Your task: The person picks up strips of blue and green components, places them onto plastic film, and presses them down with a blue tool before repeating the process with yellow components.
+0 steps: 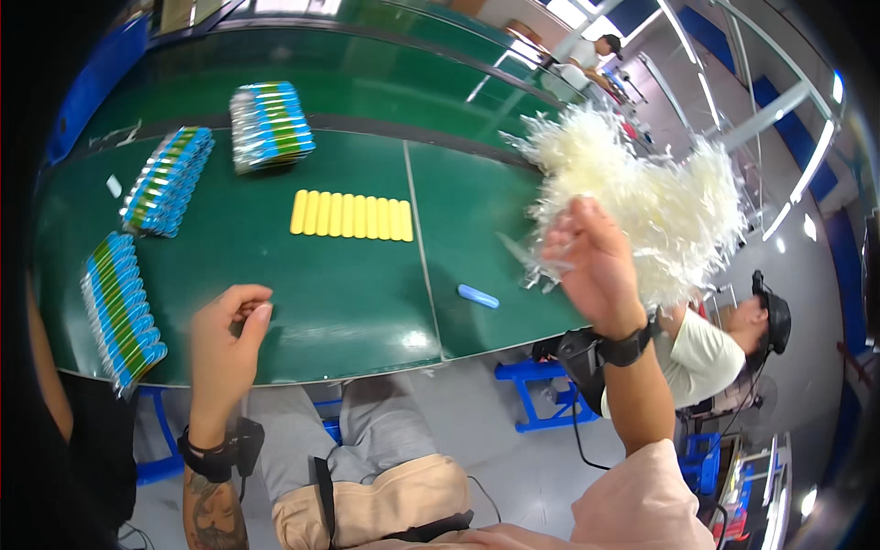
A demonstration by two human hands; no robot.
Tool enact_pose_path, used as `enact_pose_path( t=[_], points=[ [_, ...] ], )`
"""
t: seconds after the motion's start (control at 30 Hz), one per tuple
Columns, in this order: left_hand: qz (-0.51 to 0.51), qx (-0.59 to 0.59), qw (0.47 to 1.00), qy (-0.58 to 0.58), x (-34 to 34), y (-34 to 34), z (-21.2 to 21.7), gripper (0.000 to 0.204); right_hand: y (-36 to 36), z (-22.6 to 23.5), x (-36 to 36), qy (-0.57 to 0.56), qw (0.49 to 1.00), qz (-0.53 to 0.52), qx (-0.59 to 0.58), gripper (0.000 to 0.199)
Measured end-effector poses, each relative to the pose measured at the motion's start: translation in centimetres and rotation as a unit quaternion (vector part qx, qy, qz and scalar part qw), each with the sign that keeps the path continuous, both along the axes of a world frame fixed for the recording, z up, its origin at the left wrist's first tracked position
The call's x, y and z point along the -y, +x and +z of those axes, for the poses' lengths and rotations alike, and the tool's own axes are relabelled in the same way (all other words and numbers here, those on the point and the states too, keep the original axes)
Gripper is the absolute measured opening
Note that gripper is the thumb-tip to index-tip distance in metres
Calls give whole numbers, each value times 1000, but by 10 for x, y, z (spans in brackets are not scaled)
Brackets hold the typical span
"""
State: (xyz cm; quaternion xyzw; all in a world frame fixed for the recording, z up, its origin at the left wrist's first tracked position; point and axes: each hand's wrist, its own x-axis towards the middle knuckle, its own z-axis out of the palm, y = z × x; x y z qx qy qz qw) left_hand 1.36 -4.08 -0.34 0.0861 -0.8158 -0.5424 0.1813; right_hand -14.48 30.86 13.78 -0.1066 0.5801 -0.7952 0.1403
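right hand (596, 266): raised above the table's right end, fingers closed round a big bunch of pale cream plastic strands (642, 206); a few clear strips hang from the grip.
left hand (229, 335): over the near edge of the table (367, 302), fingers curled in a loose pinch, thumb to fingertips; something thin may sit in the pinch, too small to tell.
strand bunch: held in the air, apart from the table, spreading up and to the right past the table end.
yellow row (351, 215): short yellow pieces lined side by side, flat, mid-table, well apart from both hands.
blue piece (478, 295): single small blue capsule-like part lying alone, near the right hand, just right of the table seam.
blue-green stacks: three bundles of tube-like items, one far centre (270, 124), one far left (168, 179), one at the near left edge (121, 312), partly overhanging it.
doing it well (judgement): keep the bunch gripped at its base so the strands don't shed; bring the pinching hand to it over open green surface, not over the yellow row.
edges: near table edge runs just under the left hand; the right end drops off beneath the bunch, so loose strands could fall to the floor.
open room: wide bare green between the yellow row and the near edge.
other: a person (724, 335) seated low to the right, below table level.
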Motion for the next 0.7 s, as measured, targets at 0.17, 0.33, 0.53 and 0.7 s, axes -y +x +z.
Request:
enact_pose_path(
  t=[0.17, 0.33, 0.53, 0.7],
  points=[
    [-56, -127, 985, -104, -31, 8, 15, 56, 33, -13, 32, -41, 988, 100, 109, 13],
    [-202, -108, 971, 73, -80, 4, 51, 66, 61, -28, 73, -26, 967, 206, 146, 18],
    [-218, 64, 955, 189, -81, 18, 58, 16, 64, -33, 91, -37, 966, 191, 171, 17],
    [-234, 91, 936, 246, -85, 17, 51, 19, 55, -39, 87, -27, 969, 172, 175, 16]
  ],
)
